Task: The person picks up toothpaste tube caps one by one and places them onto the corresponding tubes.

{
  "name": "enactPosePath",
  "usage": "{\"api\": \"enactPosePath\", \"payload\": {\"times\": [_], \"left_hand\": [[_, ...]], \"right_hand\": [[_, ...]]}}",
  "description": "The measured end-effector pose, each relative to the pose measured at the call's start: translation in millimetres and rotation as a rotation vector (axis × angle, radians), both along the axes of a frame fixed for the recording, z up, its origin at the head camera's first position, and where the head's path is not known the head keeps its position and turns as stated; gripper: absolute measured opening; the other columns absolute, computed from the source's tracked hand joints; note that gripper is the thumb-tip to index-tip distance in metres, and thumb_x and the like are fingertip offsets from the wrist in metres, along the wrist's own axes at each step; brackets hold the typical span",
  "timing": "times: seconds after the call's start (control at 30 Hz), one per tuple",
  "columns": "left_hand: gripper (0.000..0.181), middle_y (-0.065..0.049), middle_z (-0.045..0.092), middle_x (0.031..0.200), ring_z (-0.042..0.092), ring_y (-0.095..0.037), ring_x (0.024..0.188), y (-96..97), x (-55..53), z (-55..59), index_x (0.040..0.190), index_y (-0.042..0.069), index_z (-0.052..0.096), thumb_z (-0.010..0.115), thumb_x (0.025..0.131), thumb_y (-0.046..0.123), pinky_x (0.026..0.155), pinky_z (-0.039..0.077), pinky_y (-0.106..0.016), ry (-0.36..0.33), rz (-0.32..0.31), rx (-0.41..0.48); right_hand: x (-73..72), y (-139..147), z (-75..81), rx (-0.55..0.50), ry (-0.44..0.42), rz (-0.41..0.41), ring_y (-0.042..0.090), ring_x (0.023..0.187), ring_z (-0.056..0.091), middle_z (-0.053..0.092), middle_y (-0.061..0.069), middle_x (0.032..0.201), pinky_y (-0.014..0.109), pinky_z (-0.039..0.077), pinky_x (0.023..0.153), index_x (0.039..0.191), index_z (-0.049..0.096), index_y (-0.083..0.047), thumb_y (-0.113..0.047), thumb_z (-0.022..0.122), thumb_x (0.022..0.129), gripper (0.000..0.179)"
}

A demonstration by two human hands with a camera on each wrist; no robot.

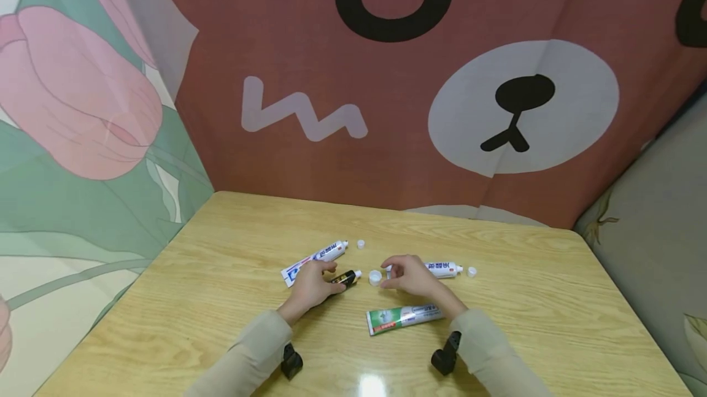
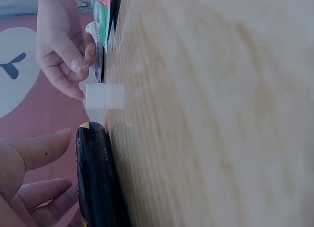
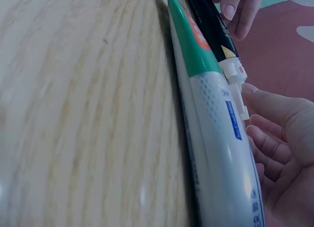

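In the head view a black toothpaste tube (image 1: 347, 278), its white nozzle uncovered, lies on the table under my left hand (image 1: 312, 286). Thumb and fingers of that hand are spread beside the tube in the left wrist view, without closing round it. A white cap (image 1: 375, 278) stands just beyond the nozzle. My right hand (image 1: 410, 275) is close to this cap, thumb and forefinger parted and loosely bent; the left wrist view shows the cap (image 2: 95, 96) on the tabletop by its fingertips. Whether a fingertip touches it, I cannot tell.
A green-and-white toothpaste tube (image 1: 400, 317) lies nearer me. Two white-and-blue tubes (image 1: 331, 251) lie uncapped, one behind each hand. Small white caps (image 1: 361, 243) sit beyond their nozzles. The wooden table (image 1: 248, 225) ends at a bear-print cloth (image 1: 386, 170).
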State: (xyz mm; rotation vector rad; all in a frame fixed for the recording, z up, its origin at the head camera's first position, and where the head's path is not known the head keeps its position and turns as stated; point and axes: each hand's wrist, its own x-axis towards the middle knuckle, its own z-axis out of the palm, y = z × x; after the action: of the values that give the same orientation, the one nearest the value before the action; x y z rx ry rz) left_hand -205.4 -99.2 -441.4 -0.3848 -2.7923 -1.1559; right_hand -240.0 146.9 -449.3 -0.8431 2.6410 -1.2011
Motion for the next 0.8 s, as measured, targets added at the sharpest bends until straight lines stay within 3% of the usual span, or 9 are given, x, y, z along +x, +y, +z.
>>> {"api": "enactPosePath", "payload": {"times": [0.3,0.6,0.8], "left_hand": [[0.036,-0.011,0.068,0.088,0.058,-0.020,0.077,3.5,-1.4,-2.8,0.095,-0.005,0.068,0.080,0.066,0.012,0.064,0.044,-0.030,-0.018,0.016,0.018],[0.041,-0.012,0.068,0.090,0.062,-0.020,0.081,4.4,-1.0,-6.0,0.099,-0.006,0.066,0.081,0.062,0.005,0.071,0.048,-0.034,-0.068,0.032,0.041],[0.040,-0.011,0.068,0.085,0.063,-0.020,0.078,4.7,-2.0,-8.4,0.095,-0.006,0.067,0.082,0.060,0.005,0.070,0.049,-0.034,-0.056,0.035,0.030]], "right_hand": [[2.9,-7.9,2.6,0.046,-0.040,-0.041,0.009,0.042,0.047,0.054,-0.001,0.058,0.024,0.037,0.040,0.108,0.061,0.004,-0.016,0.073,0.077,0.039],[-0.9,-15.5,-1.8,0.091,-0.022,-0.073,0.006,0.040,0.042,0.050,-0.004,0.052,0.022,0.035,0.040,0.103,0.064,0.000,-0.017,0.076,0.073,0.035],[-0.9,-19.1,-4.3,0.095,0.009,-0.082,0.006,0.042,0.041,0.049,-0.005,0.053,0.022,0.035,0.043,0.100,0.065,0.000,-0.016,0.077,0.072,0.034]]}}
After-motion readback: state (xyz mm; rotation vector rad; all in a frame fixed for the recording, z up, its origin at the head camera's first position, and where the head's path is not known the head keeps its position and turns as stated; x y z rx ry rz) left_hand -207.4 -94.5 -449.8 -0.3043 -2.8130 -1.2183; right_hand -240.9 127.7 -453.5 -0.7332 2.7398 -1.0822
